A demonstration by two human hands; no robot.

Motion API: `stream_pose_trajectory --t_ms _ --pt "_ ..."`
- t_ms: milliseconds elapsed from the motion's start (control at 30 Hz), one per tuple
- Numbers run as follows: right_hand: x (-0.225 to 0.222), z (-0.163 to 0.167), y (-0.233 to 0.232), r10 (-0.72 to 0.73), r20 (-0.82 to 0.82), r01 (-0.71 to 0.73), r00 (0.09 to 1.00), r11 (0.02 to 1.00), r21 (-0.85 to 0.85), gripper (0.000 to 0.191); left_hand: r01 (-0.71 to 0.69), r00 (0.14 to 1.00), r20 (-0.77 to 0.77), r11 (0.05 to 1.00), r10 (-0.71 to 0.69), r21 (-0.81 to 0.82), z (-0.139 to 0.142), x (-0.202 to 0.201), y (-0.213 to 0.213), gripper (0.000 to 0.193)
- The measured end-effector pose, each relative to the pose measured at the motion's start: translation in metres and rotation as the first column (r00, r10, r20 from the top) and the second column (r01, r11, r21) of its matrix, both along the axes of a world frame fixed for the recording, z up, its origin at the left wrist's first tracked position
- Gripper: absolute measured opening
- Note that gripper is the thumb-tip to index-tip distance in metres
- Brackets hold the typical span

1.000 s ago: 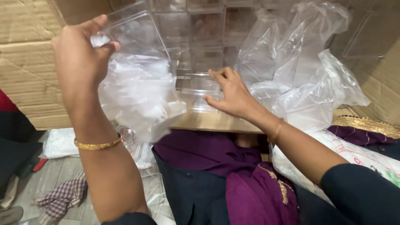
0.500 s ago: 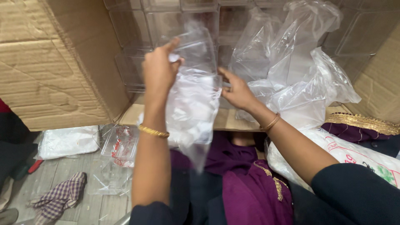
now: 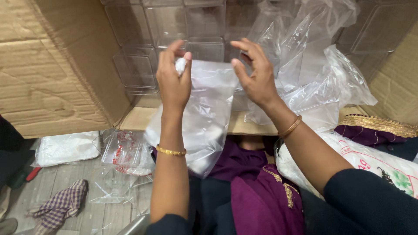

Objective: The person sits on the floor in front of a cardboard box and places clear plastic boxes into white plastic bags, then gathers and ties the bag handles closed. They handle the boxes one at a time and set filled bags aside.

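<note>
Large brown corrugated cardboard box (image 3: pixel 48 65) lies on its side, opening toward the camera, filling the far half of the scene. Inside it, stacked clear square plastic containers (image 3: pixel 167 30) line the far wall. Crumpled loose clear plastic sheeting (image 3: pixel 322 74) spills out of the box at right. White printed sack (image 3: pixel 370 159) sits near right, just beside a purple cloth with gold trim (image 3: pixel 374 130). Purple garment with gold embroidery (image 3: pixel 257 191) covers the lap at near centre.

Clear thin plastic bag (image 3: pixel 209 117) hangs in the middle, in front of the box opening, above the lap. Left hand (image 3: pixel 173 80) pinches the bag's top left corner between thumb and fingers, closed on it. Right hand (image 3: pixel 254 74) is open, fingers curved, at the bag's top right edge; thumb touches the bag, a firm grip cannot be told. Each wrist wears a thin gold bangle (image 3: pixel 171 151).

Near left on the grey wood-look floor (image 3: pixel 74 191): white flat plastic packet (image 3: pixel 65 148), clear plastic wrapper with red print (image 3: pixel 128 152), purple checked rag (image 3: pixel 58 204).
</note>
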State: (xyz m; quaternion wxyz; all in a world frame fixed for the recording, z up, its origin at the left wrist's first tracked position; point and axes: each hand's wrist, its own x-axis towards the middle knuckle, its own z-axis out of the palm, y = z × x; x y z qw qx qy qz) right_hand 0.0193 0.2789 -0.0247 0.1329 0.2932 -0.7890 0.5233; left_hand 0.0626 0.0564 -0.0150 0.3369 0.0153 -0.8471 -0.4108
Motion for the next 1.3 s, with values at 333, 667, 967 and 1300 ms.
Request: stream_pose_trajectory --t_ms 333,667,967,1300 --pt "0.001 0.033 -0.015 0.288 0.524 -0.304 0.802 0.951 -0.056 0.028 0.474 0.848 -0.106 0.654 -0.520 0.589 -0.016 0.015 0.008 0.044" --pt "-0.003 0.016 -0.005 0.218 0.496 -0.254 0.840 0.967 0.006 0.018 0.461 0.822 -0.078 0.580 -0.564 0.672 -0.024 0.024 0.003 0.034" --pt "0.006 0.025 -0.007 0.095 0.354 -0.154 0.931 0.978 0.143 0.017 0.398 0.878 -0.133 0.545 -0.461 0.738 -0.056 0.012 0.003 0.014" --pt "0.002 0.006 -0.014 0.188 0.320 -0.148 0.928 0.978 -0.146 0.016 0.300 0.788 -0.001 0.382 -0.616 0.874 -0.070 0.006 0.009 0.024"
